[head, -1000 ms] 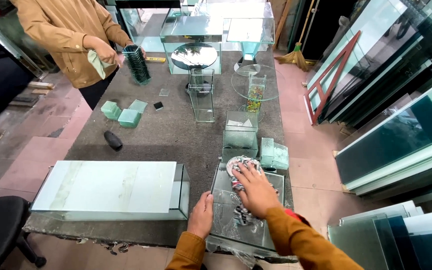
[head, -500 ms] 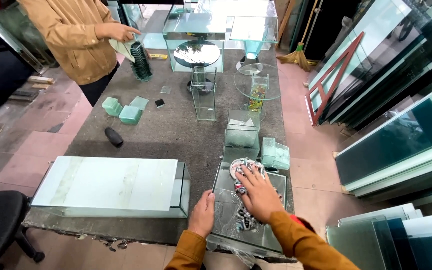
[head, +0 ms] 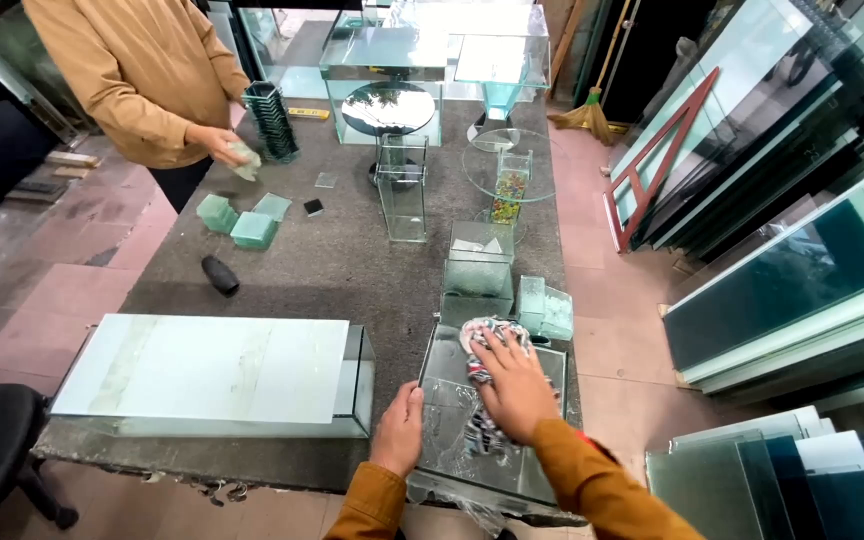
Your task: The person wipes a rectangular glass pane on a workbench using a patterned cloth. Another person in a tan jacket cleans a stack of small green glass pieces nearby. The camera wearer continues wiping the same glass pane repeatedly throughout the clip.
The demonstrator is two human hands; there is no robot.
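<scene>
The right hand (head: 514, 385) lies flat on a patterned cloth (head: 485, 385), palm down, with the fingers spread wide and pointing away from the person. It presses the cloth onto a flat glass tank (head: 452, 440) that sits at the near edge of the grey table (head: 332, 270). The right arm comes in from the bottom right, in an orange-brown sleeve, bent toward the middle.

The left hand (head: 399, 430) rests on the left rim of the glass tank. Its fingers are close together and curl over the edge, and the thumb looks like it is tucked on the inner side, but that part is hard to see. The left arm comes straight up from the bottom.

Just left of the tank is a long glass box with a white top (head: 207, 372). Behind the tank stands a small clear glass box (head: 479, 268), and beside it some pale green glass blocks (head: 544, 308).

Far across the table another person in a tan top (head: 137, 75) holds a small rag (head: 244, 158) next to a dark stack of glass pieces (head: 272, 122).
</scene>
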